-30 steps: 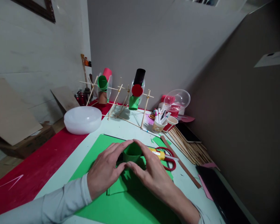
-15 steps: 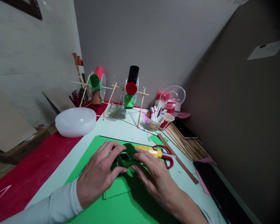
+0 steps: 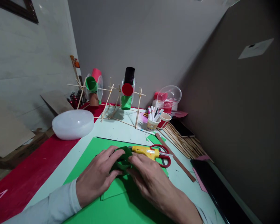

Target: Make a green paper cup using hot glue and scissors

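Between my two hands is a strip of green paper (image 3: 124,155) curled into a loop. My left hand (image 3: 99,174) closes on its left side, thumb below and fingers above. My right hand (image 3: 149,177) pinches its right edge, the fingertips partly hiding it. Under both hands lies a large green sheet (image 3: 84,174) with a thin line marked on it. Just beyond my right hand rest a yellow hot glue gun (image 3: 146,151) and red-handled scissors (image 3: 166,160).
Two stick frames carry wheels of coloured paper tubes (image 3: 127,89) at the back. White plastic containers (image 3: 72,124) stand at left. A cup of markers (image 3: 153,123), wooden sticks (image 3: 184,143), a brown strip (image 3: 177,158) and a long black object (image 3: 219,189) lie at right.
The green loop has become narrower and more closed between my fingers. Both hands have drawn slightly closer around it, and the whole view has shifted a little.
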### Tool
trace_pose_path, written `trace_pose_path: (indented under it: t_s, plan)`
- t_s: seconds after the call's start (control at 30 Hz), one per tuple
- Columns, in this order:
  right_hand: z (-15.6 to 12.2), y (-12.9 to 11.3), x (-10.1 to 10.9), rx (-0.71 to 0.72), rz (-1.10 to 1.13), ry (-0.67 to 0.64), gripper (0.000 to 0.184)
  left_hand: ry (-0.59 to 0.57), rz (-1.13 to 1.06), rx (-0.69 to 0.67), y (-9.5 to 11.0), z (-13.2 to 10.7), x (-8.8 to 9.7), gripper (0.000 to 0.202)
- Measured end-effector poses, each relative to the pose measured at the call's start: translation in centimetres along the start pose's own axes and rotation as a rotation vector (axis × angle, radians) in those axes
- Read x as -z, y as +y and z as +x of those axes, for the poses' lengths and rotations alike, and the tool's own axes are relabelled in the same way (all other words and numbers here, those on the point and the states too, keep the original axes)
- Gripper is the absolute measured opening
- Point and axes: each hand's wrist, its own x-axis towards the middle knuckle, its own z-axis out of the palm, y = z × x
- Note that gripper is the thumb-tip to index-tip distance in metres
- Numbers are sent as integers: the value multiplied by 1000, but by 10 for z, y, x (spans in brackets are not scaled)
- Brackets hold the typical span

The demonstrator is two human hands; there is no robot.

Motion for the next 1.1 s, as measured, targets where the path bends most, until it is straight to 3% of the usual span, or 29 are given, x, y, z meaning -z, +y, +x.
trace_pose_path:
  t_s: [0.13, 0.3, 0.4, 0.5, 0.57, 0.77, 0.87, 1.1]
  plan:
    - [0, -1, -2, -43, -24, -2, 5, -31, 25, 5, -5, -1, -6, 50]
    - [0, -4, -3, 12, -12, 59, 9, -36, -18, 27, 0, -1, -5, 71]
    - [7, -2, 8, -4, -7, 99, 15, 66, -29, 45, 3, 1, -1, 77]
    - [27, 14, 24, -50, -59, 170, 11, 272, -8, 46, 2, 3, 2, 69]
    - [44, 33, 30, -93, -97, 200, 7, 342, 17, 44, 0, 5, 4, 59]
    - [75, 83, 16, -182, -213, 101, 5, 310, 87, 35, -6, 5, 1, 42]
    - [72, 89, 9, -190, -254, 44, 7, 317, 96, 32, -7, 4, 0, 38]
    - [66, 88, 27, -172, -286, 26, 45, 305, 98, 34, -7, 5, -2, 32]
